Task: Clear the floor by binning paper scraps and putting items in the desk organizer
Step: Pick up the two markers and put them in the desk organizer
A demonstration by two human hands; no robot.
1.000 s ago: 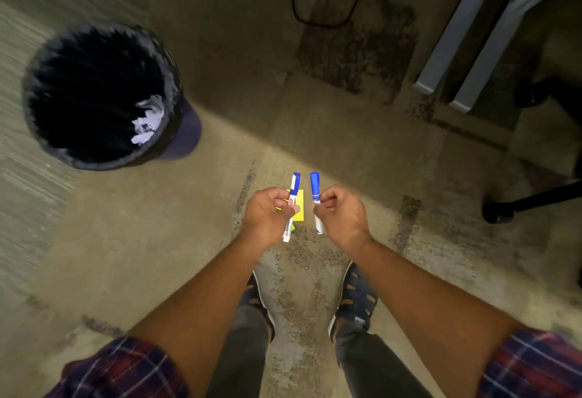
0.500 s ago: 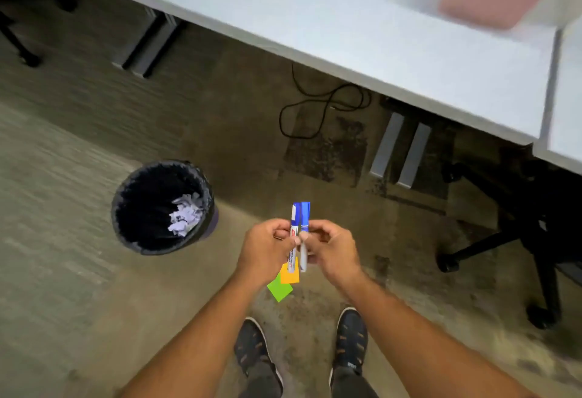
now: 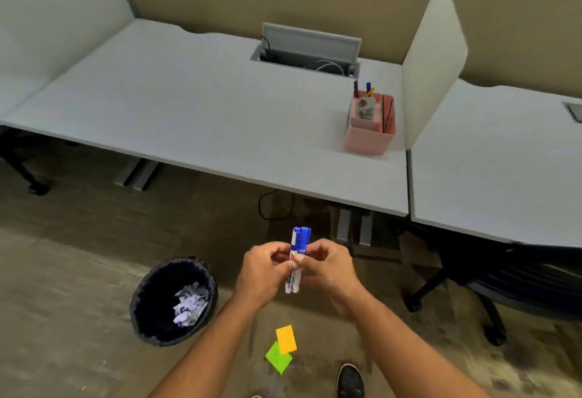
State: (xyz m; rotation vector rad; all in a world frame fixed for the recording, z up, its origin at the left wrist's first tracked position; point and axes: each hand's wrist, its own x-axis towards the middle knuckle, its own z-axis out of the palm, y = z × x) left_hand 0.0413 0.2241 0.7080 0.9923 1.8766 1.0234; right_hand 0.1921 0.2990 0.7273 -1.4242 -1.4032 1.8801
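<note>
Two white markers with blue caps (image 3: 297, 256) stand upright, pressed side by side, between my hands. My left hand (image 3: 263, 274) and my right hand (image 3: 329, 271) both grip them at the middle, in front of the desk's edge. On the floor below lie an orange sticky note (image 3: 286, 338) and a green sticky note (image 3: 277, 358), partly overlapping. The black bin (image 3: 174, 300) at my left holds crumpled white paper scraps (image 3: 189, 304). The pink desk organizer (image 3: 370, 123) stands on the desk at the right, with pens sticking out of it.
The grey desk (image 3: 201, 114) spans the view, with an open cable tray (image 3: 307, 51) at its back and a white divider (image 3: 431, 67) beside the organizer. A dark office chair (image 3: 504, 284) stands at the right under a second desk. My shoe (image 3: 351, 380) shows below.
My hands have brought the two markers together into one bundle and raised them. My view has lifted from the floor to the desk, so the organizer has come into sight.
</note>
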